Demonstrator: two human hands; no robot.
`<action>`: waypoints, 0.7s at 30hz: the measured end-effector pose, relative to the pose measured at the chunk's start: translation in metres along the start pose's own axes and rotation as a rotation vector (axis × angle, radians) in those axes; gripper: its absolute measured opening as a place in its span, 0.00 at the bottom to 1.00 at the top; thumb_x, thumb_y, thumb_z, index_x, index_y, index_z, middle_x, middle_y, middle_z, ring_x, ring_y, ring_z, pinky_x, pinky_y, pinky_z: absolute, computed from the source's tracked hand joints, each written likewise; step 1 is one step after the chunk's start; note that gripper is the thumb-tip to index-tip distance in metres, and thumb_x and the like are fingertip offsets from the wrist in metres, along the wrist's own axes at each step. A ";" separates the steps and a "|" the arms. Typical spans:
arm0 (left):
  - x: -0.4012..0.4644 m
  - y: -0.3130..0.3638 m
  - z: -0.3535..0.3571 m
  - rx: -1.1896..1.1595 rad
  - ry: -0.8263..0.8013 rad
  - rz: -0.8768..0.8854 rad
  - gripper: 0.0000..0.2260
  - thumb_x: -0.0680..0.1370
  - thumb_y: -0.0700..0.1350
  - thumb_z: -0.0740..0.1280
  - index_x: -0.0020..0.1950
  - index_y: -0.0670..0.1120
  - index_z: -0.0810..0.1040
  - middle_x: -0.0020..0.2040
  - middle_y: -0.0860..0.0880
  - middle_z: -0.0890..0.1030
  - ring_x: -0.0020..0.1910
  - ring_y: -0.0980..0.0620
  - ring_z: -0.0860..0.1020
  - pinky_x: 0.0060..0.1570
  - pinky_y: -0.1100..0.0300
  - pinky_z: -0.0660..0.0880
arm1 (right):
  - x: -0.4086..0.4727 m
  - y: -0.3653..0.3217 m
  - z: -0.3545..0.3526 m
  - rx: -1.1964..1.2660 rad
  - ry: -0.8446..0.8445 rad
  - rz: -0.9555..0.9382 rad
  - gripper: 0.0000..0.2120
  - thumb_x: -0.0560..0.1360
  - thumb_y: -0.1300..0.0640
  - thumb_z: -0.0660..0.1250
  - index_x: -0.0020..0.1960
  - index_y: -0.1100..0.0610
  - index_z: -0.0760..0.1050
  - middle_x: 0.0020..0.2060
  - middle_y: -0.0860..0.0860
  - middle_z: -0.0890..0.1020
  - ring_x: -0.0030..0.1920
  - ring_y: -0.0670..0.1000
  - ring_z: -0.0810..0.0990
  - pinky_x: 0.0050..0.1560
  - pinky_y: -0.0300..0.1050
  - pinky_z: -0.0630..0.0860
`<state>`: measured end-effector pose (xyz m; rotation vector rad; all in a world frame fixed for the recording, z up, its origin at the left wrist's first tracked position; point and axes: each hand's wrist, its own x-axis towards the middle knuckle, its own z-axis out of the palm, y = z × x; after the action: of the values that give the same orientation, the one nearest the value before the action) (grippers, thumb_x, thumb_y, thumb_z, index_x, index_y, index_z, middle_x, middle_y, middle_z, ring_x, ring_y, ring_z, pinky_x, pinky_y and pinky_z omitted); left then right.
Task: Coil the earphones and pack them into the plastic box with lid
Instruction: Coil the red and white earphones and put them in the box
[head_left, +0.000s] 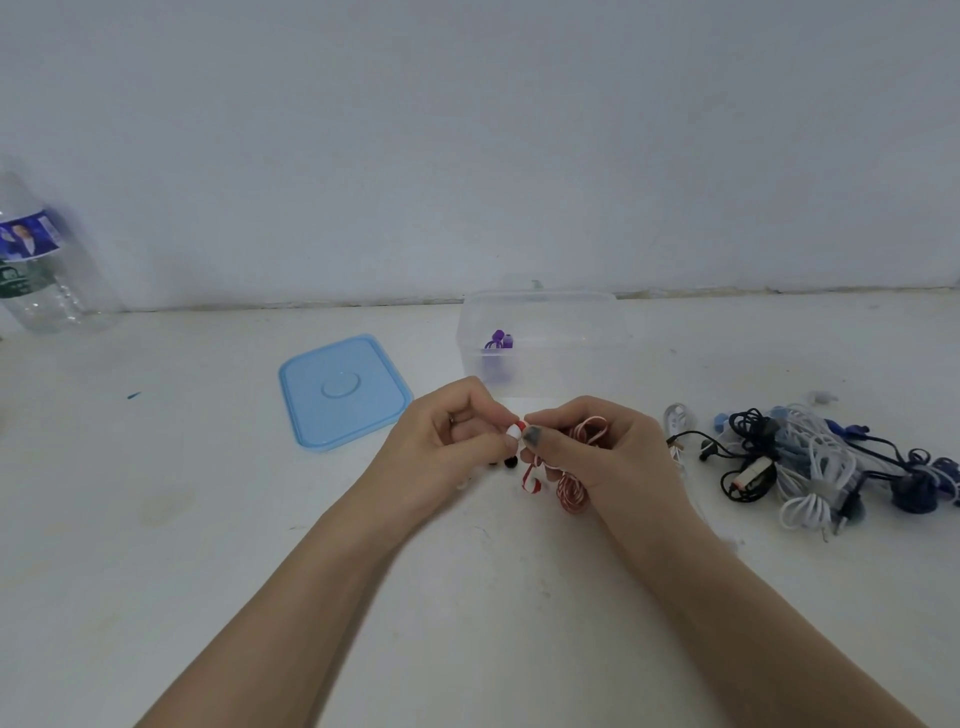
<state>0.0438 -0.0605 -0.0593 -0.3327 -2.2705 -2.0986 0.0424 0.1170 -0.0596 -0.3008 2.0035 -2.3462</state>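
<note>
Both hands meet over the white tabletop (208, 519), centre frame. Left hand (447, 441) pinches the red-and-white earbud (515, 430) between thumb and curled fingers. Right hand (597, 447) is curled round the red-and-white striped earphone cable (571, 488): loops show above the fingers, and a coiled bunch hangs below the palm, close over the table; contact with it can't be confirmed. A short flat striped section curls down between the two hands. Something small and black sits under the left hand; too hidden to identify.

Clear rectangular plastic box (540, 322) stands open just behind the hands, near the wall. Inside, at its left end: purple earphones (497, 340), bunched up. Light blue square plastic lid (343, 389) lies flat on the table left of the box, apart from it, with a round moulded ring at centre.

Right of the hands: tangled pile of white, black and blue earphones (810, 462), some coiled, some loose.

Far left by the wall: clear plastic bottle (36, 260) with a blue label, upright, blurred.
</note>
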 end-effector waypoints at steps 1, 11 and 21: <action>0.001 -0.001 0.000 -0.005 -0.002 -0.001 0.08 0.74 0.39 0.73 0.48 0.36 0.77 0.44 0.40 0.86 0.50 0.31 0.81 0.51 0.44 0.73 | -0.001 -0.001 0.001 -0.010 0.008 -0.016 0.03 0.71 0.68 0.73 0.41 0.62 0.83 0.33 0.55 0.85 0.32 0.47 0.80 0.34 0.38 0.75; 0.003 0.000 0.003 -0.120 0.010 -0.045 0.03 0.72 0.38 0.71 0.42 0.42 0.78 0.45 0.38 0.85 0.48 0.37 0.81 0.55 0.43 0.72 | -0.006 -0.007 0.006 -0.012 0.031 -0.039 0.03 0.71 0.66 0.74 0.39 0.60 0.83 0.31 0.53 0.85 0.29 0.48 0.79 0.34 0.41 0.74; -0.001 0.000 0.012 -0.002 0.077 0.126 0.03 0.75 0.39 0.70 0.45 0.46 0.77 0.39 0.47 0.81 0.42 0.46 0.79 0.48 0.47 0.71 | -0.003 -0.002 0.006 0.151 0.034 0.064 0.04 0.73 0.67 0.72 0.42 0.63 0.84 0.35 0.61 0.84 0.32 0.51 0.79 0.35 0.38 0.75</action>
<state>0.0463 -0.0486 -0.0607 -0.3780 -2.1461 -2.0163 0.0468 0.1117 -0.0575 -0.1888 1.8074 -2.4612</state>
